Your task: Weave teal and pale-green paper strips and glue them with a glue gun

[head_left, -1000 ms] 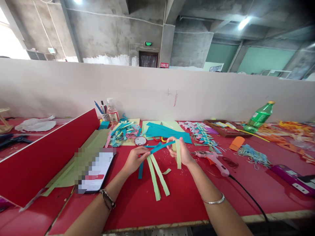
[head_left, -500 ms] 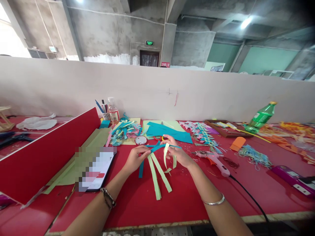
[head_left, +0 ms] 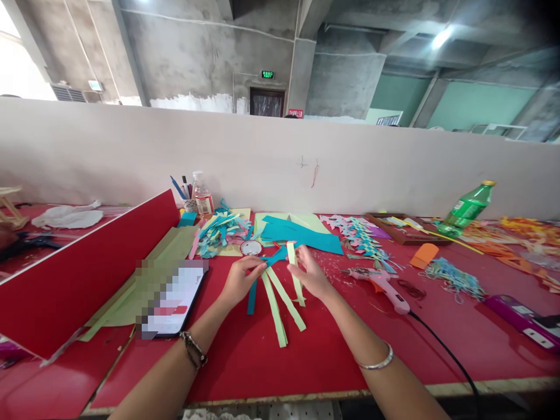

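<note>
My left hand point(head_left: 242, 281) pinches the crossing of several paper strips between thumb and fingers. A blue paper strip point(head_left: 252, 298) hangs below that hand, and pale green paper strips point(head_left: 280, 318) fan down toward me over the red tabletop. My right hand point(head_left: 311, 273) is at the other side of the crossing, its thumb against an upright pale green strip point(head_left: 296, 286) that passes in front of the blue paper. The fingers behind that strip are partly hidden.
A phone point(head_left: 181, 300) lies left, beside a red divider point(head_left: 100, 262). Behind my hands are a tape roll point(head_left: 251, 248), a pile of cut strips point(head_left: 223, 233) and blue sheets point(head_left: 301, 234). A pink glue gun point(head_left: 385, 286) and its cord lie right; a green bottle point(head_left: 468, 209) stands farther back.
The pale green strip at my right hand was curled in a loop and now hangs straighter. My right hand has shifted slightly left, its fingers rearranged; the left keeps its pinch.
</note>
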Demonstrator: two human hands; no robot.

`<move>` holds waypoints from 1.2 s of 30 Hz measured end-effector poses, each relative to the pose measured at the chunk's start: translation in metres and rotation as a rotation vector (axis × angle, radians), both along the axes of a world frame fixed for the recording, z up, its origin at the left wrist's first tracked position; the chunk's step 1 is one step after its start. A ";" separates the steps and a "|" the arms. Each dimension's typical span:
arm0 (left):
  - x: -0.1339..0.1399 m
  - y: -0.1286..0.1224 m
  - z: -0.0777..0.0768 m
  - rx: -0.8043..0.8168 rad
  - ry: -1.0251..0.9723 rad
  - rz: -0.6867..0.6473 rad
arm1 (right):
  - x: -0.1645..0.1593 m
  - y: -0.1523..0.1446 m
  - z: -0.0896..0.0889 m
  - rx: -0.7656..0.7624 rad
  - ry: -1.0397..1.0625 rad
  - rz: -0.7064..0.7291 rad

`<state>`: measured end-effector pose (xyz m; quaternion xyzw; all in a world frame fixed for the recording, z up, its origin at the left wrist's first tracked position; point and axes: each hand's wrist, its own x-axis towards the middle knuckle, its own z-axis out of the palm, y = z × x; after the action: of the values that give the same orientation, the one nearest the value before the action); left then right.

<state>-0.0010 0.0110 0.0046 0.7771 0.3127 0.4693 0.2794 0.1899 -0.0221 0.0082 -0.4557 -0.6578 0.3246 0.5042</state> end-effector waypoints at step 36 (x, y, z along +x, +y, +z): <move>0.002 -0.003 -0.004 -0.125 0.030 0.020 | -0.019 -0.006 0.006 -0.148 -0.038 0.182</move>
<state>0.0006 0.0081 0.0005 0.7619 0.3531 0.4402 0.3180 0.1714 -0.0278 0.0143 -0.4362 -0.6801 0.4078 0.4252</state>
